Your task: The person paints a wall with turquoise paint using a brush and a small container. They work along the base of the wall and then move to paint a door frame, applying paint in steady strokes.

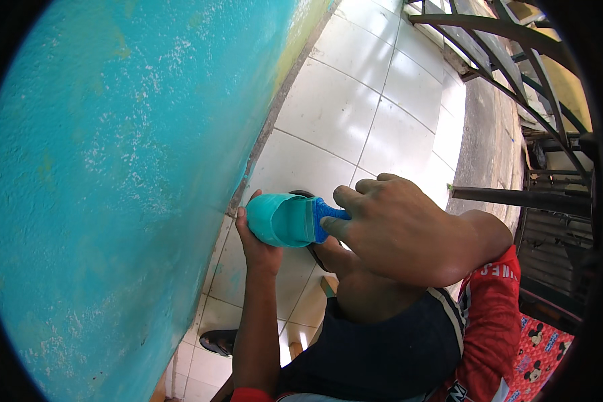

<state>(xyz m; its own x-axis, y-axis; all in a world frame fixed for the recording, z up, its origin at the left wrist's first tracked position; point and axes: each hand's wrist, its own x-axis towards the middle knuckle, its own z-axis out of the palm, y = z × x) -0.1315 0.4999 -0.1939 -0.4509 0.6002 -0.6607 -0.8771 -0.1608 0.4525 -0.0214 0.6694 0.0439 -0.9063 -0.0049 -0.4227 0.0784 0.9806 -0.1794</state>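
Observation:
My left hand (pixel 260 249) is wrapped round a teal-coated plastic container (pixel 262 220), tilted with its mouth toward the right. My right hand (pixel 402 224) grips a blue-handled paintbrush (pixel 320 220). The brush's wide head reaches into the container's mouth; its bristles are partly hidden there. Just left of my left hand stands the wall (pixel 147 174), painted teal with pale, speckled patches and a yellowish strip near its far lower edge.
White floor tiles (pixel 328 100) run along the wall's base. A dark sandal (pixel 218 342) is on a foot at the lower left. On the right are a dark metal-framed staircase (pixel 496 30), a dark pole (pixel 516 199) and a red patterned cloth (pixel 539 352).

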